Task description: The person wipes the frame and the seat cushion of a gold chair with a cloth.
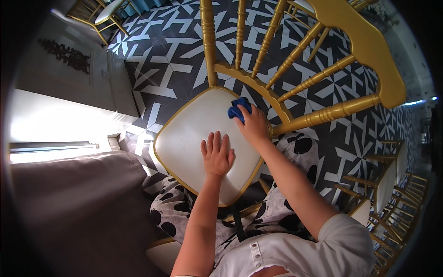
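Observation:
Before me stands a gold chair with a spindled backrest (264,86) and a white padded seat (183,128). My left hand (217,155) rests flat near the middle of the seat, fingers spread, with nothing in it. Farther back, my right hand (254,126) grips a crumpled blue cloth (238,110) against the seat, close to the backrest's lower rail (252,81). Part of the cloth is hidden under the fingers.
A patterned black and white tile floor (162,76) surrounds the chair. Several more gold chairs (384,187) stand at the right, and another chair (109,14) at the far left. A brown curtain or cloth (83,200) hangs at left, below a carved white panel (69,62).

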### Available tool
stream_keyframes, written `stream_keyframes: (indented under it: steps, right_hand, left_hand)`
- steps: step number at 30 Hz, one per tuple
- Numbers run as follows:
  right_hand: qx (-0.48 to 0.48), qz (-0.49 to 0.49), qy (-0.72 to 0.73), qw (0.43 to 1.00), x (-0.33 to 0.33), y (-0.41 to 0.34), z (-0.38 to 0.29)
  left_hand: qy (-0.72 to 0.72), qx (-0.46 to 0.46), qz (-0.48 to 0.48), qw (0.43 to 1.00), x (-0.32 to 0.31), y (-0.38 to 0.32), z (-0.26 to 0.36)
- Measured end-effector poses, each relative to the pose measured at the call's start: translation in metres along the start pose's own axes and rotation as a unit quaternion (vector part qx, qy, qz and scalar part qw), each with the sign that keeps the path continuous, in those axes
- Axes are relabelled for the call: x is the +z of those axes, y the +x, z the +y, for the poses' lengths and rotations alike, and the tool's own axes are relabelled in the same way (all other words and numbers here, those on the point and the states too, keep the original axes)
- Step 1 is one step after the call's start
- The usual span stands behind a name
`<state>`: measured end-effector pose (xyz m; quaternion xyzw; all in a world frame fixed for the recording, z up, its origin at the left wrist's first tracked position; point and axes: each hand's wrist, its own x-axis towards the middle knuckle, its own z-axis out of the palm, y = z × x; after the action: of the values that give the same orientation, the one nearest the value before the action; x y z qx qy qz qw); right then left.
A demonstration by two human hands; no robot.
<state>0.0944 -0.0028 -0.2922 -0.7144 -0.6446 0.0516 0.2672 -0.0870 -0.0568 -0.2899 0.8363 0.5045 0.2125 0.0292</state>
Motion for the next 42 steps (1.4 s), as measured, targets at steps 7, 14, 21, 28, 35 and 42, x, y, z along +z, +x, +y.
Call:
stream_keyframes:
  steps: [7,14,21,28,35,42]
  right_hand:
    - [0.016,-0.012,0.035,0.999,0.021,0.03,0.005]
    - [0.035,0.001,0.001,0.999,-0.014,-0.063,0.008]
    - [0.003,-0.038,-0.029,0.999,-0.009,-0.103,-0.038]
    - [-0.047,-0.037,0.017,0.998,0.024,-0.002,-0.023]
    - [0.14,-0.071,0.051,0.986,0.016,0.02,0.002]
    - [0.184,-0.033,0.011,0.982,-0.012,-0.042,0.016]
  left_hand:
    - [0.001,-0.003,-0.005,1.0,0.0,-0.001,0.0]
    - [0.003,-0.007,-0.012,1.0,0.001,0.001,-0.001]
    - [0.004,-0.005,-0.016,1.0,0.004,0.001,-0.001]
    - [0.009,-0.005,-0.016,1.0,0.007,0.001,-0.001]
    - [0.011,-0.006,-0.018,1.0,0.005,0.0,-0.002]
    - [0.006,-0.007,-0.01,1.0,0.006,0.0,0.001]
